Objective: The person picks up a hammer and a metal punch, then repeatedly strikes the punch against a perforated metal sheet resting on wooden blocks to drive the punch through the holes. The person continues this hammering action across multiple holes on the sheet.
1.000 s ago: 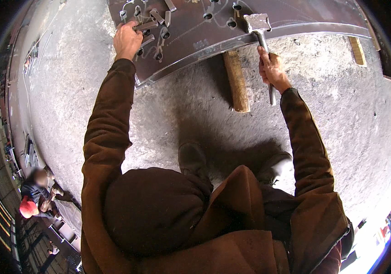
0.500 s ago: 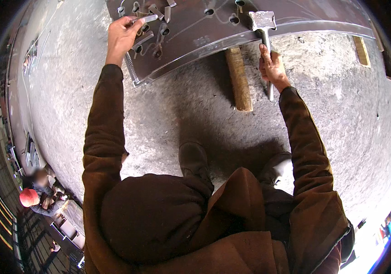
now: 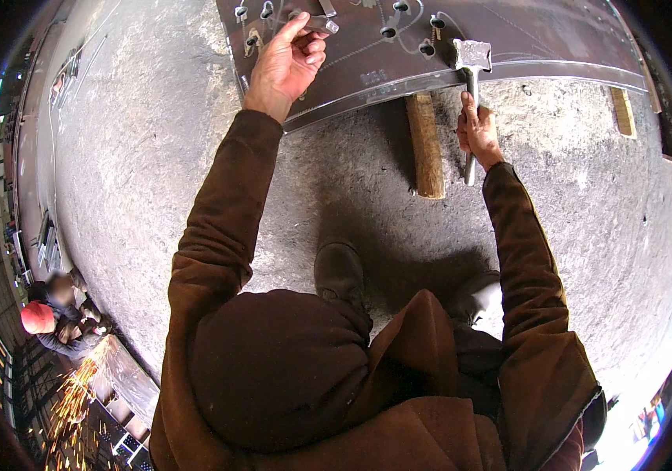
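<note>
A large brown steel plate (image 3: 540, 47) lies ahead of me on the concrete floor, raised on wooden blocks. Several holes (image 3: 388, 31) are cut in it near its front edge. My left hand (image 3: 289, 59) holds a short grey metal tube (image 3: 322, 23) over the plate's near left corner. My right hand (image 3: 475, 125) grips the shaft of a metal hammer (image 3: 471, 56), whose square head rests on the plate's front edge. Both brown sleeves reach forward from the lower edge.
A wooden block (image 3: 425, 145) lies under the plate between my hands, another (image 3: 623, 110) at the far right. My boot (image 3: 339, 271) stands on the rough floor. At lower left a person in a red hat (image 3: 38, 318) grinds metal, throwing sparks (image 3: 77, 385).
My left hand has picked a metal tube from the cluster on the plate and lifted it. The view has shifted so the plate sits further right. The hammer stays in my right hand.
</note>
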